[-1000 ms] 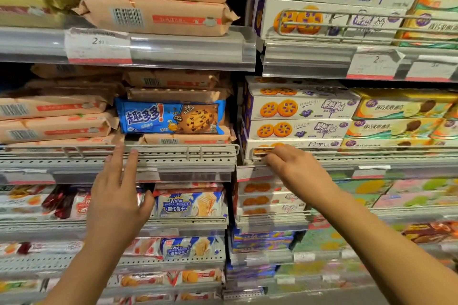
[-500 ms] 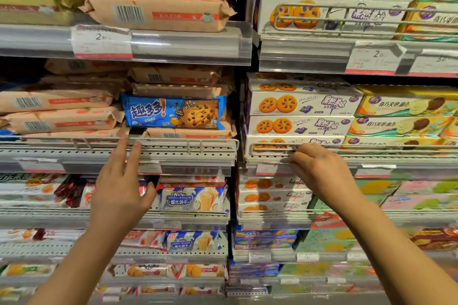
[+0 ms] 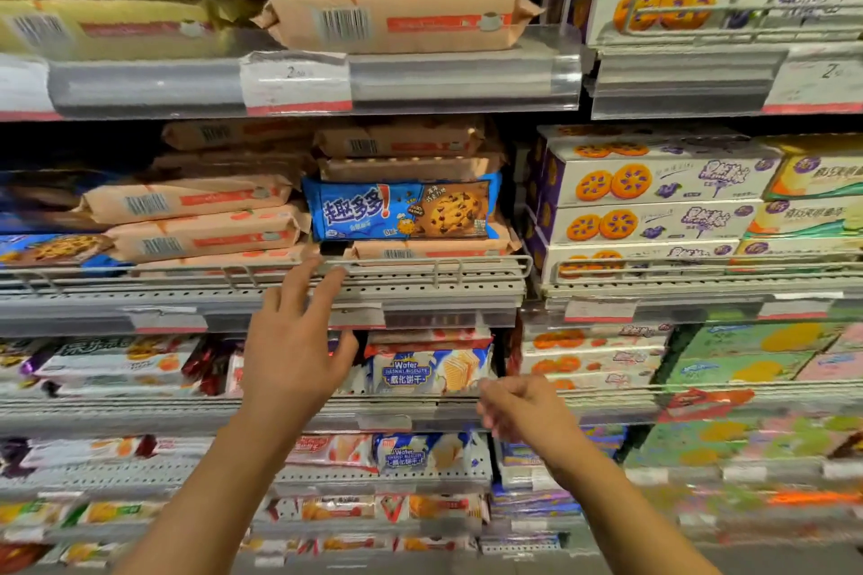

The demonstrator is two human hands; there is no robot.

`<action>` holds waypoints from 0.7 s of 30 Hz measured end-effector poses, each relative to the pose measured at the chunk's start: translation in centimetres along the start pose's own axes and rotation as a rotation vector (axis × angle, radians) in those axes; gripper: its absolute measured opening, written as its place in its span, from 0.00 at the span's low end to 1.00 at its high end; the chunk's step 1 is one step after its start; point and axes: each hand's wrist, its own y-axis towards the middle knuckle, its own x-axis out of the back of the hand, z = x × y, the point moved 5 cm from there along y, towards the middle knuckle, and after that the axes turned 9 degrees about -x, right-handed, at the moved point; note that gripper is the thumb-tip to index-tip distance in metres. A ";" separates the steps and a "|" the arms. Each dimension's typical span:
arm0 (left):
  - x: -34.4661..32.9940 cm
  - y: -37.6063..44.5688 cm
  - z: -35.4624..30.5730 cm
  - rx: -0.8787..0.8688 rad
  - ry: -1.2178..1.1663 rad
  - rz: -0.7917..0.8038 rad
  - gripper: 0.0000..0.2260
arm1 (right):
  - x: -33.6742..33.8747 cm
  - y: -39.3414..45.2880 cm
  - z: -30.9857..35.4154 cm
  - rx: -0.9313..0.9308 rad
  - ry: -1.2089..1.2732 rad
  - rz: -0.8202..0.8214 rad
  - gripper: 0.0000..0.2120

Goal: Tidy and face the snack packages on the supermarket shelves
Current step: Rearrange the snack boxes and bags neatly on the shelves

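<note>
Head view shows us facing the biscuit shelves with both hands raised and nothing in either. Our left hand is spread, its fingers straight and reaching up to the wire rail at the front of the middle shelf, the tips at or just touching it. Our right hand hangs lower, in front of the shelf below, its fingers loosely curled and holding nothing; it is blurred, so we cannot tell more.

Just above the left fingertips, a blue chocolate-chip cookie pack sits wedged among the peach-coloured packs, label forward but in a stack of another product. We judge it misplaced: more blue packs lie at the far left of the same shelf. The peach stacks lean unevenly and sit at differing depths. To the right, the purple-and-white boxes stand squared and faced, which looks done.

So we judge the task partway: the boxed section looks neat, and the peach section and the stray blue pack are left.
</note>
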 end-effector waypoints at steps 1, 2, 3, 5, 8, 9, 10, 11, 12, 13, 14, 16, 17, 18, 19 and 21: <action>0.0 0.0 0.5 -0.027 0.003 0.013 0.29 | -1.5 0.8 -0.3 -0.081 0.121 0.014 0.20; -0.1 -0.1 0.9 -0.054 0.006 0.022 0.30 | -2.8 1.7 -0.4 -0.153 0.209 0.008 0.20; -0.2 -0.2 1.3 -0.080 0.007 0.022 0.30 | -3.9 2.7 -0.5 -0.216 0.278 -0.008 0.21; -0.4 -0.4 1.9 -0.119 -0.004 -0.001 0.31 | -5.7 4.9 -0.5 -0.305 0.358 -0.052 0.24; -0.5 -0.5 2.3 -0.154 -0.041 -0.056 0.31 | -7.8 7.8 0.0 -0.351 0.419 -0.118 0.25; -0.5 -0.6 2.3 -0.161 -0.048 -0.065 0.30 | -8.2 8.5 0.2 -0.356 0.439 -0.150 0.25; -0.5 -0.6 2.4 -0.166 -0.049 -0.068 0.30 | -8.5 9.3 0.3 -0.365 0.456 -0.191 0.24; -0.6 -0.6 2.5 -0.173 -0.052 -0.065 0.30 | -8.7 9.9 0.4 -0.373 0.475 -0.225 0.22; -0.6 -0.6 2.6 -0.184 -0.055 -0.059 0.30 | -8.9 10.5 0.4 -0.387 0.483 -0.260 0.20; -0.6 -0.6 2.7 -0.195 -0.056 -0.053 0.30 | -8.9 11.0 0.3 -0.399 0.491 -0.290 0.18; -0.7 -0.6 2.8 -0.208 -0.056 -0.052 0.31 | -9.0 11.3 0.1 -0.412 0.492 -0.325 0.16; -0.9 -0.6 3.0 -0.236 -0.059 -0.065 0.32 | -9.0 11.1 0.2 -0.408 0.489 -0.374 0.15; -1.1 -0.7 3.1 -0.247 -0.055 -0.074 0.32 | -9.0 10.7 0.4 -0.386 0.478 -0.403 0.14; -1.3 -0.7 3.2 -0.255 -0.052 -0.082 0.33 | -8.9 10.2 0.7 -0.364 0.448 -0.429 0.12; -1.4 -0.7 3.3 -0.259 -0.052 -0.086 0.34 | -8.8 10.0 0.8 -0.344 0.412 -0.453 0.11; -1.6 -0.8 3.3 -0.263 -0.053 -0.097 0.35 | -8.7 9.7 0.7 -0.297 0.365 -0.491 0.07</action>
